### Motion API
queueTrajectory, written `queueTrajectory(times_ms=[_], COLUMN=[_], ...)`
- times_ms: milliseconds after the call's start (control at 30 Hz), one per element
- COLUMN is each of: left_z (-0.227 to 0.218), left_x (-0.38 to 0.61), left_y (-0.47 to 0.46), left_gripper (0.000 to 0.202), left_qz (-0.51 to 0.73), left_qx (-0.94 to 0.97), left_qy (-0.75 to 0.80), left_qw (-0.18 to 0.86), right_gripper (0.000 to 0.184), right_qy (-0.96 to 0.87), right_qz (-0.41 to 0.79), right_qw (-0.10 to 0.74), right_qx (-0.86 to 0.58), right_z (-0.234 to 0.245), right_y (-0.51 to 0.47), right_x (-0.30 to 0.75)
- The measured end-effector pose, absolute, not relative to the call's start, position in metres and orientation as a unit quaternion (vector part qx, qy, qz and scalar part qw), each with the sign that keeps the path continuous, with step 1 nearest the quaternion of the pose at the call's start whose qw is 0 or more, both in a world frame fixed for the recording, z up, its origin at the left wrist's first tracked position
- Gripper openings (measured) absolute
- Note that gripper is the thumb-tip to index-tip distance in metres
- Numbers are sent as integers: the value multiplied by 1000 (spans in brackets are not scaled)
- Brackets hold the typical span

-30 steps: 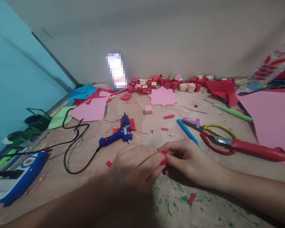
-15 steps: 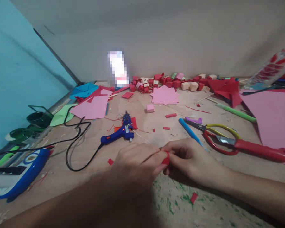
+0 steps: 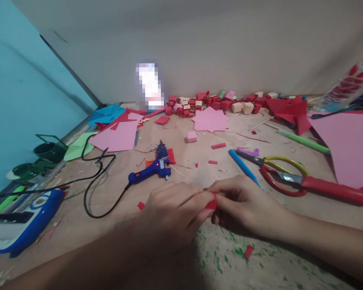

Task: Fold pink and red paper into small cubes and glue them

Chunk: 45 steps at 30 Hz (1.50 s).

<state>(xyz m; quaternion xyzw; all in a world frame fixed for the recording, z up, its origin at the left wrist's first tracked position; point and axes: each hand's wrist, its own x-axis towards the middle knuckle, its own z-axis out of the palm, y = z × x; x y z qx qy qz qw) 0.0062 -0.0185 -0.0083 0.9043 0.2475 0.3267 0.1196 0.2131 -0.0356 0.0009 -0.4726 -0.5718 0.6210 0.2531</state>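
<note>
My left hand (image 3: 172, 213) and my right hand (image 3: 245, 203) meet low over the worn table (image 3: 115, 225). Both pinch the same small red paper piece (image 3: 212, 203), fingertips pressed on it from each side; most of the piece is hidden by the fingers. A blue glue gun (image 3: 151, 170) with a lit red lamp lies just beyond my left hand, its black cord (image 3: 97, 189) looping away to the left. A blue pen (image 3: 245, 168) lies just past my right hand.
Scissors with yellow and red handles (image 3: 282, 175) and a red-handled tool (image 3: 335, 189) lie at right. Pink paper sheets (image 3: 116, 137), a pink star stack (image 3: 210, 120), small cubes (image 3: 218, 104) along the wall, a green stick (image 3: 302, 141), a blue-white device (image 3: 27, 223) at left.
Hardly anything: both hands keep pinching the red piece in the same spot. The view has shifted slightly.
</note>
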Motion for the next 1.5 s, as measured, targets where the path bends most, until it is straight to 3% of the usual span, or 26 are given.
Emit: queueTrajectory(times_ms=[467,600,700,800,967,1333,1500], left_z=[-2,-2,-6,-8,-6,-7,-6], left_x=[6,10,12,13,14,12,12], left_y=[-19,-16,-13,-12,-11,-11,-10], left_gripper=[10,21,22,22,19,19,18], left_qz=[365,421,416,405,405,387,385], left_qx=[862,773,678,641,663,745,748], left_qy=[275,340,393,404,383,398,406], left_qw=[218,331,461,512,499,370,357], right_gripper=[19,30,26,25,27,21,30], right_qy=[-498,-462,-431,-416,-411,-486,-577], right_qz=[681,685,684,681,671,644,532], right_qw=[275,364,422,439,444,397,394], right_qx=[-461,-430,-410,-413,-430,-438,-479], right_z=[6,5,2,0,0,3,3], right_y=[-37,-38,-38,-37,-37,-34,-37], right_x=[212,216,216,215,213,212,213])
